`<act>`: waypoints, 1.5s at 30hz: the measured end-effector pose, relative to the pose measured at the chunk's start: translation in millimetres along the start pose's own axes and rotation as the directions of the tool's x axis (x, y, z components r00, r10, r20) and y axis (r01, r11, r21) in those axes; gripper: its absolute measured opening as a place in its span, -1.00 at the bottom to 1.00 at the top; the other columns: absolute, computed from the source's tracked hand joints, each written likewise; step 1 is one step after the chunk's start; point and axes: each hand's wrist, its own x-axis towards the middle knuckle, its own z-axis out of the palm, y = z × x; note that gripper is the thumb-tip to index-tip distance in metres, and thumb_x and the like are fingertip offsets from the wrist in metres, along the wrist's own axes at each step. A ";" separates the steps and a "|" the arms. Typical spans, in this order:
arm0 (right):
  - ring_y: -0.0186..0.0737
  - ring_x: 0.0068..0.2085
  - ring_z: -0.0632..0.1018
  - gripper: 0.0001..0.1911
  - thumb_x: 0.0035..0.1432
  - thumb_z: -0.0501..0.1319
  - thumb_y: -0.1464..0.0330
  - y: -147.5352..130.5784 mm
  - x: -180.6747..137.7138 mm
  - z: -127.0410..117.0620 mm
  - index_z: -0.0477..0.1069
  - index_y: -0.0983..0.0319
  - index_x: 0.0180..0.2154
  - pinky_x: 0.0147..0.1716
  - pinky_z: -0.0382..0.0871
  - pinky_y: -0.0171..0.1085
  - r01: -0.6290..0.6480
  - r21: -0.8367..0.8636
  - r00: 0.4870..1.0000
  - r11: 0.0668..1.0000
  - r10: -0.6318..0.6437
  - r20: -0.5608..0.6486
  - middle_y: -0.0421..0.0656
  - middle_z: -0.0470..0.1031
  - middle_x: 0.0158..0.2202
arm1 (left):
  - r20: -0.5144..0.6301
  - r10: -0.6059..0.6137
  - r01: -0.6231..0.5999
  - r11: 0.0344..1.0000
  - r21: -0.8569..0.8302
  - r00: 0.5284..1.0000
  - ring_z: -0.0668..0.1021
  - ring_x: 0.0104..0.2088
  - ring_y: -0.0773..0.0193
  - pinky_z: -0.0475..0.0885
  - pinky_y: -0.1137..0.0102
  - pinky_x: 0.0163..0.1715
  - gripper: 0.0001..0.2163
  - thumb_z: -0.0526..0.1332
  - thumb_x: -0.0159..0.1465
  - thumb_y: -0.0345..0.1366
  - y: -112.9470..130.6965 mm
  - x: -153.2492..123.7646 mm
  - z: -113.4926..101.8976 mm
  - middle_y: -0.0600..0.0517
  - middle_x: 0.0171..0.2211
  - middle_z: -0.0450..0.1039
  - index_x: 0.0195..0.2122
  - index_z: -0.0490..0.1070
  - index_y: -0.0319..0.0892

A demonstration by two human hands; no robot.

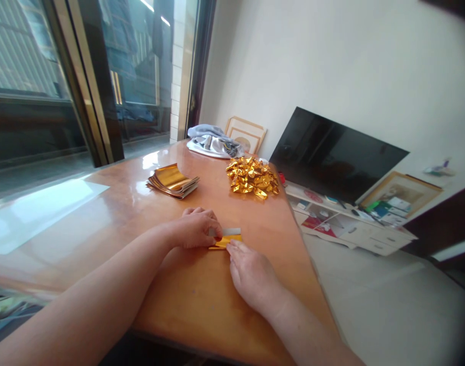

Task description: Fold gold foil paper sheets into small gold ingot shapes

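A partly folded sheet of gold foil paper (232,238) lies on the table, with a grey-white strip showing along its far edge. My left hand (199,229) is closed at its left end, thumb and fingers pinching the paper. My right hand (251,269) rests at the near right edge, fingers together and pressing on the foil. Beyond my left hand sits a stack of gold foil sheets (173,180), the top one curling. A heap of folded gold foil pieces (252,178) stands farther back on the right.
The brown table (202,305) has its right edge near my right forearm. A white sheet (45,211) lies at the left. Grey cloth (213,141) is bundled at the far end. Past the table are a television (335,155) and a low white cabinet (354,231).
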 end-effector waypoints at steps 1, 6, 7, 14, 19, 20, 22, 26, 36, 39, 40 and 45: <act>-0.14 0.17 0.49 -0.54 0.33 -0.01 0.48 -2.7 0.3 -0.7 0.39 0.30 0.19 0.22 0.33 -0.20 -0.005 -0.018 1.000 1.000 0.005 0.009 -0.01 0.44 0.20 | -0.001 -0.003 0.003 1.000 -0.002 1.000 0.39 0.02 0.03 0.11 0.12 0.10 -0.80 0.27 0.18 -0.08 1.1 0.0 -0.6 0.08 -0.03 0.44 -0.18 0.58 0.19; -0.12 0.12 0.52 -0.53 0.35 -0.05 0.49 -12.5 -0.2 -2.0 0.37 0.28 0.21 0.17 0.36 -0.20 -0.006 -0.157 0.998 0.988 0.017 0.067 0.02 0.44 0.19 | 0.005 -0.029 0.029 1.000 -0.008 1.000 0.38 0.04 0.02 0.12 0.14 0.11 -0.79 0.26 0.18 -0.07 6.6 -0.9 -2.8 0.06 0.00 0.44 -0.18 0.59 0.17; -0.11 0.09 0.53 -0.52 0.35 -0.05 0.49 -13.0 -0.7 -1.5 0.36 0.29 0.22 0.15 0.38 -0.19 -0.005 -0.182 0.997 0.983 0.019 0.078 0.04 0.43 0.19 | 0.007 -0.036 0.037 0.999 -0.009 0.999 0.38 0.04 0.02 0.12 0.14 0.11 -0.79 0.26 0.18 -0.07 7.1 -1.0 -2.7 0.06 0.00 0.44 -0.17 0.59 0.17; -0.06 0.00 0.56 -0.49 0.35 -0.04 0.42 -13.9 -3.2 -2.3 0.28 0.21 0.28 0.00 0.47 -0.14 0.039 -0.240 0.993 0.970 -0.010 0.117 0.04 0.36 0.24 | 0.002 -0.040 0.040 0.999 -0.001 0.999 0.38 0.04 0.01 0.13 0.14 0.11 -0.79 0.27 0.16 -0.09 5.9 0.0 -0.9 0.05 0.00 0.44 -0.18 0.59 0.16; -0.06 -0.02 0.57 -0.50 0.36 -0.01 0.38 -20.5 -1.8 -9.8 0.26 0.08 0.29 -0.06 0.48 -0.13 0.046 -0.254 0.989 0.966 -0.008 0.149 0.03 0.37 0.22 | -0.001 -0.033 0.033 0.999 -0.011 0.999 0.37 0.04 0.00 0.12 0.11 0.11 -0.78 0.29 0.14 -0.11 5.3 0.2 -0.7 0.03 -0.01 0.44 -0.18 0.59 0.15; -0.06 -0.04 0.57 -0.50 0.36 -0.01 0.37 -22.0 -1.4 -11.1 0.26 0.06 0.29 -0.08 0.48 -0.13 0.045 -0.257 0.988 0.965 -0.005 0.156 0.02 0.37 0.21 | -0.002 -0.032 0.032 0.999 -0.013 0.999 0.37 0.04 0.00 0.12 0.11 0.11 -0.78 0.29 0.14 -0.11 5.4 0.1 -0.7 0.03 -0.01 0.44 -0.18 0.59 0.15; -0.06 -0.07 0.58 -0.50 0.35 0.00 0.37 -24.5 -0.6 -13.5 0.26 0.03 0.29 -0.11 0.49 -0.14 0.046 -0.262 0.985 0.964 -0.001 0.170 0.02 0.40 0.17 | -0.003 -0.033 0.033 0.999 -0.018 0.999 0.37 0.04 0.01 0.13 0.11 0.11 -0.79 0.29 0.13 -0.11 5.8 0.0 -0.8 0.04 -0.01 0.44 -0.19 0.60 0.15; -0.06 -0.11 0.58 -0.52 0.37 0.00 0.34 -28.8 1.4 -18.0 0.29 0.01 0.26 -0.15 0.49 -0.14 0.052 -0.262 0.985 0.964 -0.006 0.174 0.01 0.44 0.09 | -0.005 -0.042 0.042 0.999 -0.015 0.999 0.37 0.04 0.01 0.14 0.12 0.10 -0.79 0.28 0.13 -0.12 6.7 -0.2 -1.0 0.05 -0.02 0.44 -0.20 0.60 0.14; -0.04 -0.08 0.56 -0.57 0.41 -0.03 0.13 -35.3 0.0 -24.2 0.29 -0.09 0.24 -0.14 0.46 -0.11 0.053 -0.218 0.987 0.975 -0.019 0.157 -0.02 0.43 0.09 | -0.005 -0.038 0.038 0.999 -0.031 0.999 0.39 0.03 0.01 0.15 0.14 0.11 -0.79 0.29 0.11 -0.15 7.8 -1.6 -3.1 0.07 -0.03 0.45 -0.20 0.60 0.15; -0.03 -0.06 0.56 -0.56 0.40 0.00 0.13 -33.0 -1.7 -24.5 0.27 -0.07 0.25 -0.09 0.45 -0.08 0.040 -0.191 0.990 0.981 -0.013 0.137 -0.03 0.46 0.09 | -0.006 -0.035 0.035 0.999 -0.035 0.999 0.39 0.04 0.01 0.14 0.13 0.12 -0.80 0.29 0.12 -0.15 7.7 -1.8 -3.7 0.07 -0.03 0.45 -0.21 0.59 0.15; -0.02 -0.05 0.56 -0.56 0.39 0.02 0.14 -31.9 -2.1 -24.3 0.27 -0.06 0.25 -0.07 0.45 -0.07 0.036 -0.181 0.991 0.983 -0.011 0.133 -0.04 0.46 0.10 | -0.005 -0.036 0.036 0.999 -0.035 0.999 0.38 0.04 0.01 0.14 0.12 0.11 -0.80 0.29 0.12 -0.15 7.7 -1.7 -3.9 0.07 -0.03 0.45 -0.21 0.59 0.15; -0.05 0.06 0.54 -0.51 0.35 0.06 0.24 -21.7 -4.1 -20.7 0.26 0.08 0.28 0.06 0.40 -0.09 -0.027 -0.105 0.993 0.994 0.039 0.111 -0.07 0.43 0.21 | 0.013 -0.041 0.041 0.999 -0.023 0.999 0.39 0.04 0.00 0.13 0.11 0.12 -0.79 0.29 0.13 -0.13 7.4 -1.4 -4.2 0.07 -0.01 0.45 -0.19 0.59 0.17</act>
